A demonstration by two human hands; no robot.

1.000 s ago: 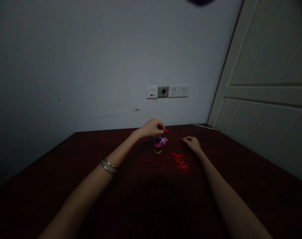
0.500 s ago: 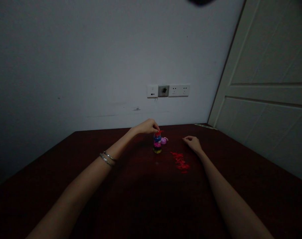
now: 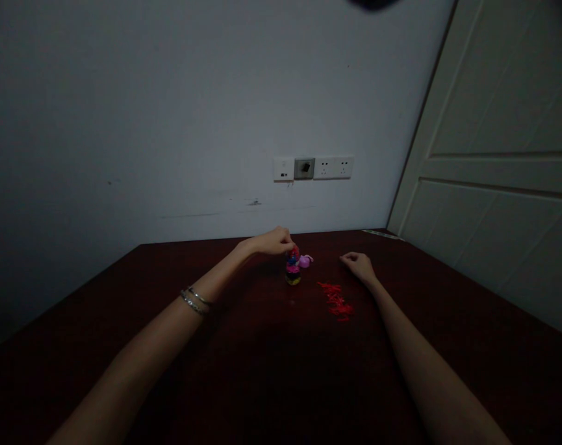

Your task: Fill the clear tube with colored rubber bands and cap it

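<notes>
A small clear jar (image 3: 293, 272) stands upright on the dark red table, filled with layers of yellow, black, pink and blue bits. My left hand (image 3: 276, 241) is over its mouth, fingers closed and pointing down on red strips (image 3: 295, 250) at the top of the jar. The fingertips are partly hidden there. Just right of the jar lies a pinkish-purple cap (image 3: 304, 261) with a loop. My right hand (image 3: 359, 266) rests on the table, its fingers curled together with nothing visible in them. Nearer me lies a loose pile of red strips (image 3: 336, 301).
The table (image 3: 244, 371) reaches back to a pale wall (image 3: 192, 123) with a row of sockets (image 3: 333, 168). A white panelled door (image 3: 498, 167) stands at the right. Two bracelets (image 3: 195, 300) circle my left wrist.
My left hand has dipped slightly at the jar's mouth. The red strips that stuck out over the rim now sit lower, at the jar's top. My right hand has stayed put.
</notes>
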